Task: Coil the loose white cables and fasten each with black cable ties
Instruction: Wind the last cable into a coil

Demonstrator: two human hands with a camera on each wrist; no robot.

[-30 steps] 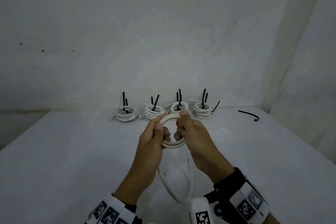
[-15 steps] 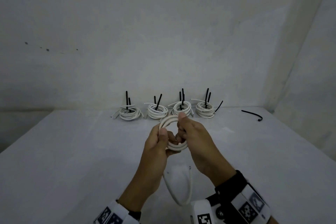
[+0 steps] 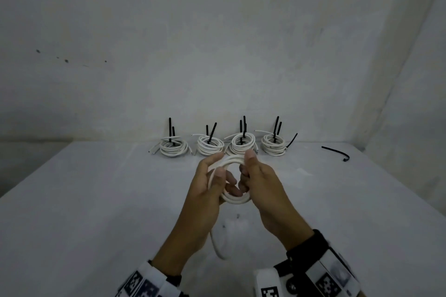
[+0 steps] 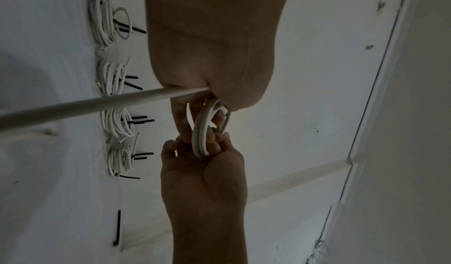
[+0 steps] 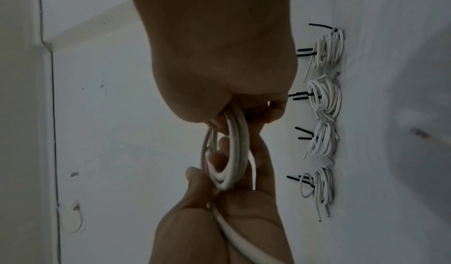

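A white cable coil (image 3: 235, 198) hangs upright in the air above the table's middle, held between both hands. My left hand (image 3: 212, 177) grips its left side, thumb on the front strand. My right hand (image 3: 248, 171) pinches the right side, thumb on top and fingers through the ring. In the left wrist view the coil (image 4: 201, 131) runs between both hands and the loose cable tail (image 4: 97, 102) leaves the left palm. In the right wrist view the coil (image 5: 234, 152) is edge-on. The tail (image 3: 217, 247) droops below my left wrist. A loose black cable tie (image 3: 336, 152) lies at the far right.
Several tied white coils stand in a row along the wall: (image 3: 172, 148), (image 3: 210, 146), (image 3: 241, 144), (image 3: 274, 144), each with black tie ends sticking up. The white table (image 3: 96, 200) meets walls at the back and at the right.
The hanging tail has grown shorter as more cable went onto the coil. My left hand shifted its hold round the left side of the ring; my right hand kept its pinch.
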